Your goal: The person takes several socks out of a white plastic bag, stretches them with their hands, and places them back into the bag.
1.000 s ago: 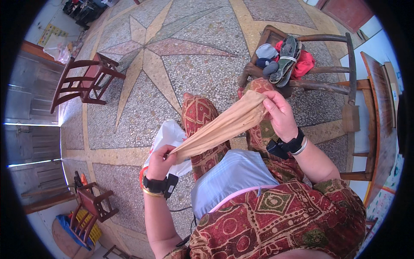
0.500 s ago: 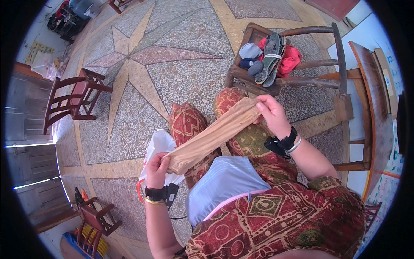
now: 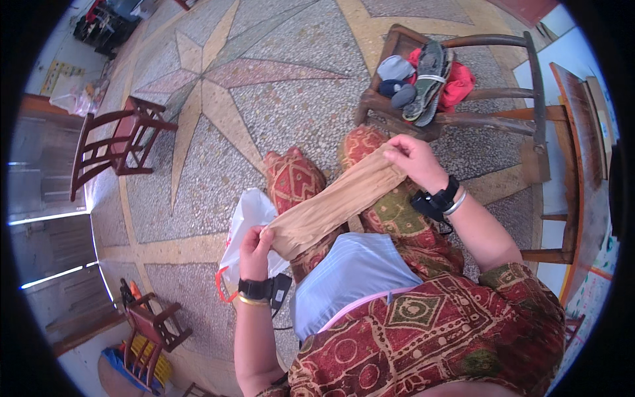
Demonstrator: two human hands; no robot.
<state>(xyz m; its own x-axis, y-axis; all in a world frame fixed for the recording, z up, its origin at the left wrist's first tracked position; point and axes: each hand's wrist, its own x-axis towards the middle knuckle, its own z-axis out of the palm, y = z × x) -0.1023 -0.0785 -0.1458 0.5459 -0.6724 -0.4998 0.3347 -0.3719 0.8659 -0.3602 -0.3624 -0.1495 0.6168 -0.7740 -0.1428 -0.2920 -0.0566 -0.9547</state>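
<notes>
A long tan stocking (image 3: pixel 334 208) of thin, wrinkled fabric is stretched slantwise above my knees. My left hand (image 3: pixel 255 246) pinches its lower left end, and my right hand (image 3: pixel 415 161) pinches the upper right end between thumb and fingers. A white plastic bag (image 3: pixel 246 215) with a red handle lies just behind my left hand. Across my lap is a light blue cloth (image 3: pixel 350 278) with a pink edge. Each wrist wears a black strapped device.
A dark wooden chair (image 3: pixel 463 122) stands ahead on the right, bearing dark green flat soles (image 3: pixel 428 86) bound with a white band, rolled socks (image 3: pixel 397 68) and red cloth (image 3: pixel 460 86). Small wooden chairs (image 3: pixel 126 142) stand at left. A wooden table (image 3: pixel 574 165) is at far right.
Both hands keep their hold on the stocking. Its right end is spread wider and the fabric between looks flatter. The whole view has shifted slightly.
</notes>
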